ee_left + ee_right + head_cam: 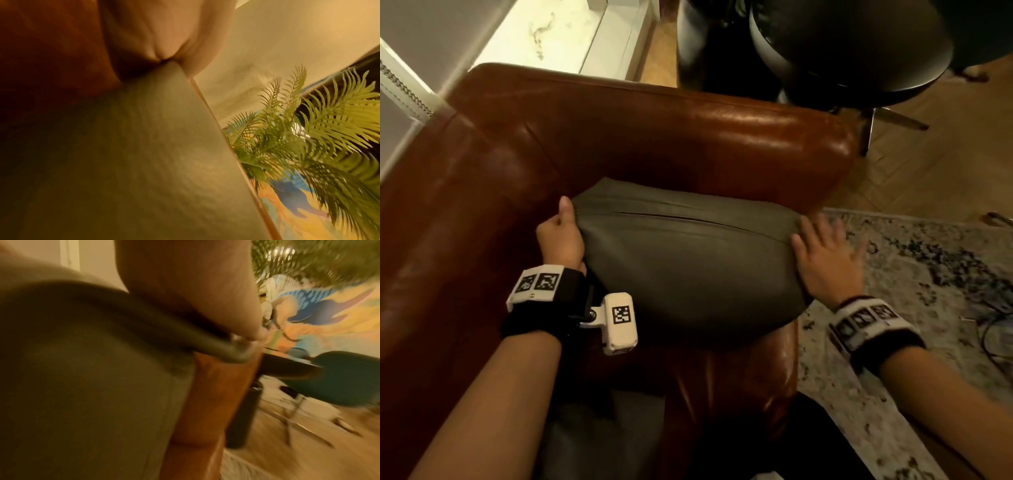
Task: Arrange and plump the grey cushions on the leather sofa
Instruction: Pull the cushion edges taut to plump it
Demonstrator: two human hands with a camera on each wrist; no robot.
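A grey cushion stands in the corner of the brown leather sofa, leaning toward the armrest. My left hand holds its left edge, thumb on the front near the top corner and fingers hidden behind it. In the left wrist view the cushion runs into the fold of my left hand. My right hand lies flat against the cushion's right side with fingers spread, and it is blurred. The right wrist view shows the right hand on the cushion above the sofa arm.
A round black chair stands just beyond the armrest on the wooden floor. A patterned rug with dark cables lies right of the sofa. A pale marble ledge sits behind. A palm plant stands nearby.
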